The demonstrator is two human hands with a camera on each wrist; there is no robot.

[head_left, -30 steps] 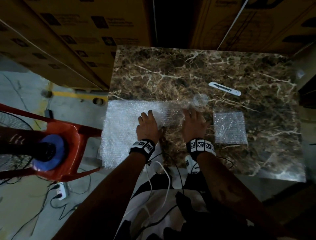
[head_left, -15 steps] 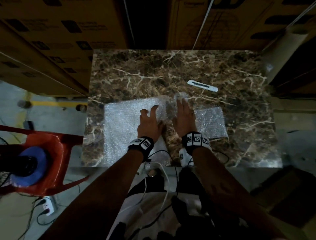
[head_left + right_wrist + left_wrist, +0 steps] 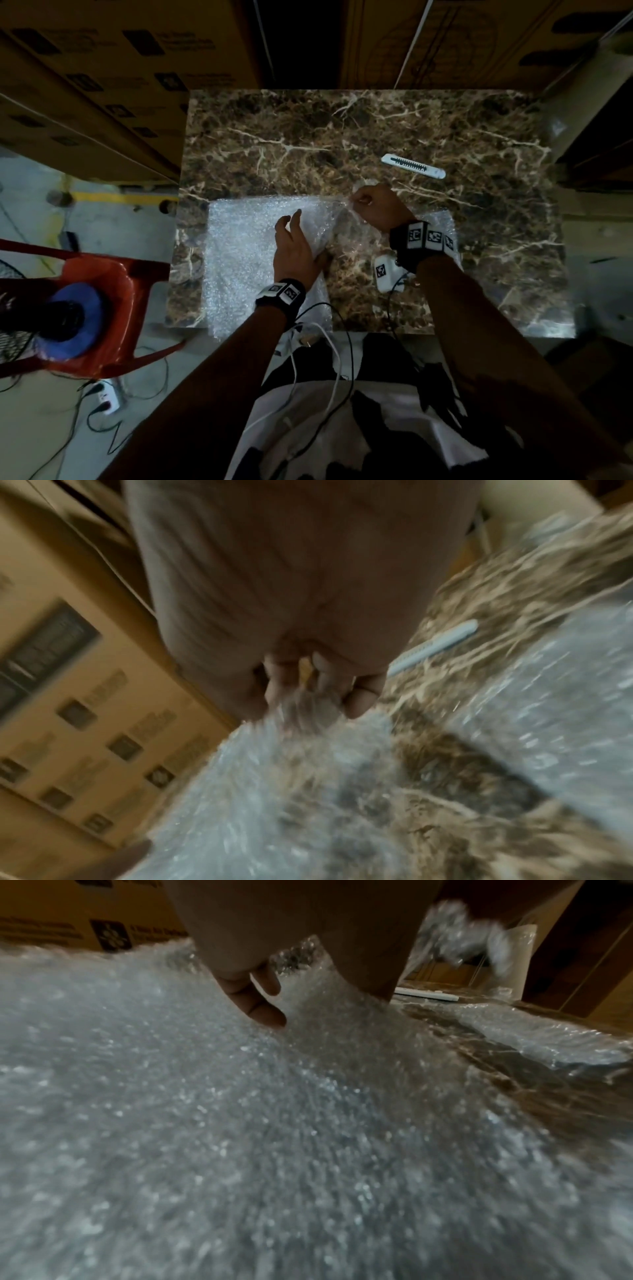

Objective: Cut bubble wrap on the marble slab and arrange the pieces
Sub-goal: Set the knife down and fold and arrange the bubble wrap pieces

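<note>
A large sheet of bubble wrap (image 3: 239, 260) lies on the left half of the brown marble slab (image 3: 308, 144) and hangs over its near edge. My left hand (image 3: 294, 240) rests on it with fingers spread and straight; the left wrist view shows those fingers (image 3: 260, 1007) touching the wrap (image 3: 240, 1150). My right hand (image 3: 373, 209) pinches the sheet's far right corner and lifts it; the blurred right wrist view shows the curled fingers (image 3: 308, 685) on the wrap (image 3: 301, 737). A smaller cut piece (image 3: 442, 222) lies under my right wrist. A white utility knife (image 3: 412, 166) lies beyond, untouched.
Cardboard boxes (image 3: 120, 68) stand behind and left of the slab. A red plastic chair (image 3: 102, 274) holding a fan base sits at the left. A roll of bubble wrap (image 3: 582, 85) leans at the far right. Cables and a power strip (image 3: 106, 401) lie on the floor.
The sheet has been pulled further right onto the slab. My right hand went from lying flat to pinching and raising the far right corner. The left hand stays pressing the sheet.
</note>
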